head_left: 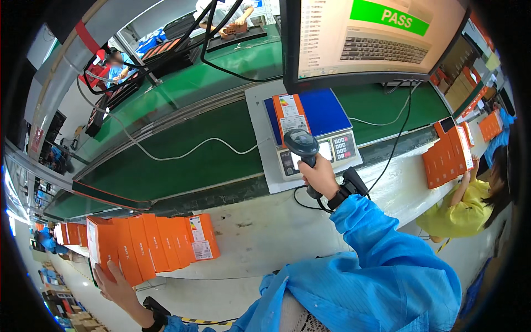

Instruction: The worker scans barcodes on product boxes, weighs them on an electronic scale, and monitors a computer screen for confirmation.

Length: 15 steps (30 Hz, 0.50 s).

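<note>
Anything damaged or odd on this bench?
Minor: small dark marks stand out against the pale, glossy worktop right of the row of orange cardboard boxes; stains or chips, can't tell. No spill visible.

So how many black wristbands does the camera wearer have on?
2: the right band behind the right hand, which holds the scanner, and the left band behind the left hand, at the orange boxes. Sleeves may hide more.

We've got one box on the scale, monitor behind, and on our left, a row of boxes along the table!
</note>
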### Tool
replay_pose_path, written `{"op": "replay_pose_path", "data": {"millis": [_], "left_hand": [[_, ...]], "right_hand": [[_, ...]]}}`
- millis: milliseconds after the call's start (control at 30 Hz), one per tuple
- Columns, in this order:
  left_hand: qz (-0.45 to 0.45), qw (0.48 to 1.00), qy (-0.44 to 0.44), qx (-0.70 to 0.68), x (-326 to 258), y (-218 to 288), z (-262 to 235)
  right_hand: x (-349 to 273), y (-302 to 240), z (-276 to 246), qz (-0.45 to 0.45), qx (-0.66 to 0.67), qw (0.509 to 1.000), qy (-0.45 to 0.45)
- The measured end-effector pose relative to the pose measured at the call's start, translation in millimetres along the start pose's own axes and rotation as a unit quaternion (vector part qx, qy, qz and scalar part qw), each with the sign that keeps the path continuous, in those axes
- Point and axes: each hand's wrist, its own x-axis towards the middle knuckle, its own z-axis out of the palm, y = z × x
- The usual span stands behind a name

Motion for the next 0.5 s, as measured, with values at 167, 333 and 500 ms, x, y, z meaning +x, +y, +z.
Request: {"op": "replay_pose_path", "data": {"millis": [167,333,500], "left_hand": [[-0.037,0.994,-0.035,-0.093,8,3,-2],[-0.027,0.999,-0.022,-0.035,14,2,-2],[-0.02,0.998,-0.042,-0.048,22,2,-2]], "right_hand": [[5,3,4,0.0,-0.016,1.0,0.013],[7,17,7,-0.032,-0.046,0.998,0.033],[5,25,7,-0.039,-0.059,0.997,0.031]]}}
